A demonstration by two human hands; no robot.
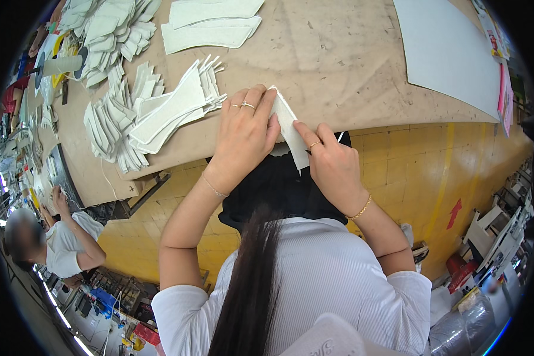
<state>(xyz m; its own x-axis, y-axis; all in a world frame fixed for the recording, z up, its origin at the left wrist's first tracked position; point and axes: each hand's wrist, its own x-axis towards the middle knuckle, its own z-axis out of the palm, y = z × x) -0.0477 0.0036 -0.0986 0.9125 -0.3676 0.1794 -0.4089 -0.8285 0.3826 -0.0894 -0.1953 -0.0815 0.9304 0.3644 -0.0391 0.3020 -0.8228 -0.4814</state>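
Note:
A narrow off-white fabric piece (291,127) with a stitched-looking edge slants over the table's near edge, between my two hands. My left hand (246,127) is closed at its upper left side, fingers bent over the tabletop and thumb against the fabric. At its right edge, my right hand (332,157) is closed, with the index finger pressed along the fabric. A thin white tip (341,136) sticks out by the right knuckles; I cannot make out what it belongs to. Bundles of similar fabric pieces (169,115) lie left of my left hand.
Brown paper covers the table (332,65). More fabric pieces (210,26) lie at the back, beside a large heap (110,35) and a spool (62,65). A large white sheet (448,59) lies at the right. Another person (71,237) sits at the far left.

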